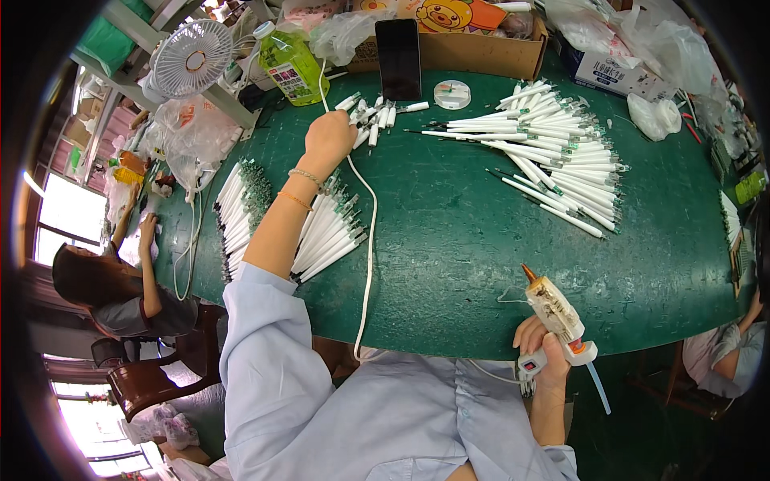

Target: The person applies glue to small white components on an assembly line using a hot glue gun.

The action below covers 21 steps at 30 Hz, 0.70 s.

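Observation:
My left hand (327, 138) reaches far across the green table (449, 240), fingers curled down onto a small heap of short white tube pieces (373, 116). Whether it grips one is hidden. My right hand (539, 346) is at the table's near edge, closed around the handle of a white hot glue gun (555, 314) whose copper nozzle points up and away. A white cord (367, 240) runs across the table toward me. A fan of long white tubes with green ends (557, 148) lies at the right. More such tubes (325, 232) lie under my left forearm.
A black phone (399, 58) leans on a cardboard box (473, 50). Nearby stand a green bottle (290, 66), a small white fan (191, 58) and a round white dish (452, 94). Plastic bags lie at the far corners. Another person (120, 280) sits left; someone's sleeve (726, 353) shows right.

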Motion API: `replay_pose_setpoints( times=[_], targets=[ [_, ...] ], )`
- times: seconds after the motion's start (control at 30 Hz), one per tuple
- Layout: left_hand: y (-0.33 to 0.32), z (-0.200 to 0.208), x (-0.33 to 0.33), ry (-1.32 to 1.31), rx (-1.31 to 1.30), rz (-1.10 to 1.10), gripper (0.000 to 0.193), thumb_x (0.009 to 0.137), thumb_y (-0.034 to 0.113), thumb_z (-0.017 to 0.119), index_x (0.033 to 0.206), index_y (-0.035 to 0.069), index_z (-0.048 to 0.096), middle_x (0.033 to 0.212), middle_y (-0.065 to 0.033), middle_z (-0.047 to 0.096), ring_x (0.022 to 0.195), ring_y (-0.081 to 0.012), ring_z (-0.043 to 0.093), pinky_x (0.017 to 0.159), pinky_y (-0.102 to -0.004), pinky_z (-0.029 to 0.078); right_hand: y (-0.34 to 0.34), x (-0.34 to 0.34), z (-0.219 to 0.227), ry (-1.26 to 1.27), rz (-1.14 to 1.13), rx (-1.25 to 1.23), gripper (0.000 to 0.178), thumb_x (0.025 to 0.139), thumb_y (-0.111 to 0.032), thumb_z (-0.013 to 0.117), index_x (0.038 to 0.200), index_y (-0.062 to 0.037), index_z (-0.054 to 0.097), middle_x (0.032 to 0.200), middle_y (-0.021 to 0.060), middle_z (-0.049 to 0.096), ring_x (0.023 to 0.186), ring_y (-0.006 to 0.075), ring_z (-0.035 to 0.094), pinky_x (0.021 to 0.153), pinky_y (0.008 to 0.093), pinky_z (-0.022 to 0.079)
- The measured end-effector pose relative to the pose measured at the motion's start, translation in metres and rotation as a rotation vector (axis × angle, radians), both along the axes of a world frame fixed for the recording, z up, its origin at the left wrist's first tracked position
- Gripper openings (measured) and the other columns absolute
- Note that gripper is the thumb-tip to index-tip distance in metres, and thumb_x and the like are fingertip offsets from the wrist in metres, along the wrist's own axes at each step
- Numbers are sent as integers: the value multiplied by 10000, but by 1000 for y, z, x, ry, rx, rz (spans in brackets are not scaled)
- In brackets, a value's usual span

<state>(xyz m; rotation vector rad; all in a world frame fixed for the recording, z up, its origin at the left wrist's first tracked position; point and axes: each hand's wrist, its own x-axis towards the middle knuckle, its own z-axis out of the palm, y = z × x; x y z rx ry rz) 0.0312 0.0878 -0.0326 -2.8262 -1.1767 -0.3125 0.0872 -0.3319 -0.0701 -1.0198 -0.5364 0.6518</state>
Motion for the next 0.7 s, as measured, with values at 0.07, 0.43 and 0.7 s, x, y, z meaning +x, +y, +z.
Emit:
replay_pose_setpoints(
  times=[0.07,0.43,0.7],
  targets=[
    [-1,4,-4,-44,-65,-9,224,749,197,539,788,-15,602,806,-196,608,739,-335,595,673,-406,475,0,0,1,-7,5,5,379,781,-321,541,541,-45,443,493,70,409,486,188,445,482,303,392],
    [-3,15,-25,-144,51,-55,207,801,170,522,884,-10,580,816,-202,603,785,-340,580,699,-408,456,-1,0,-1,-30,26,17,367,805,-299,512,555,-39,445,510,73,413,504,189,449,490,306,392],
    [-23,42,-41,-331,-632,44,273,855,228,484,961,-18,540,799,-149,631,699,-253,624,635,-371,476,2,4,1,-10,73,15,247,778,-216,495,610,-36,477,628,99,501,640,205,485,650,350,414]
  ],
)
